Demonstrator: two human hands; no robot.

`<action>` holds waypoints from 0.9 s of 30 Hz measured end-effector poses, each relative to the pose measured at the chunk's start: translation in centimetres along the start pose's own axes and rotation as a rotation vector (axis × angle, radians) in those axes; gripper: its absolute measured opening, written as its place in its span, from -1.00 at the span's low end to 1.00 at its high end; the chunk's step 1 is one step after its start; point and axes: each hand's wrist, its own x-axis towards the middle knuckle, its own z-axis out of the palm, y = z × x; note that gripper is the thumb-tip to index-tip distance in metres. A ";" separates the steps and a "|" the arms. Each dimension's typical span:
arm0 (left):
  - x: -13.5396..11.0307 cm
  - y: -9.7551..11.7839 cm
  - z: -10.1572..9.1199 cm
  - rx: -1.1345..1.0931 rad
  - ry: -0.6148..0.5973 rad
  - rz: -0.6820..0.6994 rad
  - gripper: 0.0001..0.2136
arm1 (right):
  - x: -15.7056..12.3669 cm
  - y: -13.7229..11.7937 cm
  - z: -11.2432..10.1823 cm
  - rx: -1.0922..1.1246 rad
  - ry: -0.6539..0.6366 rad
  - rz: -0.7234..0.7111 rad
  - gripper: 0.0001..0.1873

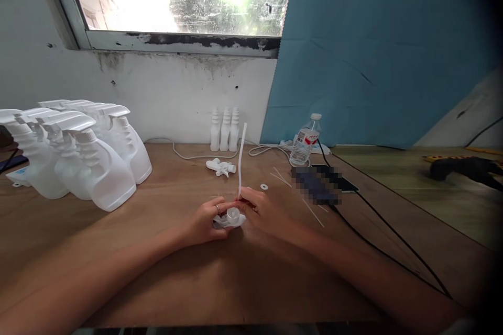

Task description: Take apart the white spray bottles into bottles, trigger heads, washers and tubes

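My left hand [205, 221] is closed around a white spray-trigger head [230, 218] resting on the wooden table [165, 251]. My right hand [262, 211] pinches the lower end of a thin white dip tube [241, 159], which stands nearly upright out of the trigger head. A ring shows on a finger of the left hand. Both hands meet at the table's middle.
Several finished white spray bottles [78, 152] stand at the left. Three small white bottles [225, 130] line the wall, with a loose trigger head [220, 167] in front. A water bottle [305, 141], a washer [264, 187], spare tubes [312, 212], a phone and black cables lie at the right.
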 end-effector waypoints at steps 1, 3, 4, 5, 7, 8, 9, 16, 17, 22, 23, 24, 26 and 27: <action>0.1 0.0 0.0 0.002 0.006 -0.005 -0.53 | 0.0 0.0 0.1 -0.004 0.001 -0.011 -0.74; 0.2 0.2 -0.1 0.008 0.003 -0.018 -0.59 | 0.0 0.1 0.4 -0.013 0.006 -0.022 -0.74; 0.2 0.2 -0.2 0.006 -0.004 -0.025 -0.59 | 0.0 0.2 0.6 -0.018 0.006 -0.027 -0.74; 0.3 0.3 -0.3 -0.003 -0.011 -0.027 -0.59 | 0.0 0.2 0.7 -0.024 0.003 -0.033 -0.74; 0.3 0.4 -0.4 -0.039 -0.021 -0.022 -0.58 | 0.0 0.4 1.0 -0.044 -0.005 -0.046 -0.74; 0.3 0.4 -0.4 -0.058 -0.025 -0.018 -0.56 | -0.1 0.5 1.1 -0.056 -0.008 -0.049 -0.75; 0.3 0.4 -0.4 -0.070 -0.026 -0.018 -0.55 | -0.2 0.6 1.2 -0.065 -0.007 -0.049 -0.75; 0.3 0.4 -0.4 -0.076 -0.034 -0.022 -0.67 | -0.7 0.9 2.1 -0.026 0.036 -0.076 -0.72; 0.3 0.4 -0.4 -0.073 -0.035 -0.017 -0.70 | -0.7 0.9 2.1 -0.028 0.040 -0.072 -0.71; 0.4 0.3 -0.4 -0.098 -0.006 -0.038 -0.63 | -0.9 1.5 2.3 0.008 0.092 -0.009 -0.75; 0.4 0.3 -0.4 -0.130 0.002 -0.056 -0.60 | -1.1 1.7 2.2 0.023 0.088 0.006 -0.78; 0.4 0.2 -0.4 -0.176 0.010 -0.081 -0.57 | -1.3 1.9 2.2 0.042 0.078 0.021 -0.83; 0.5 0.3 -0.5 -0.288 0.022 -0.143 -0.56 | -2.0 2.0 1.8 0.076 0.069 0.034 -0.83; 0.5 0.4 -0.5 -0.339 0.035 -0.173 -0.58 | -2.3 2.0 1.6 0.073 0.065 0.013 -0.75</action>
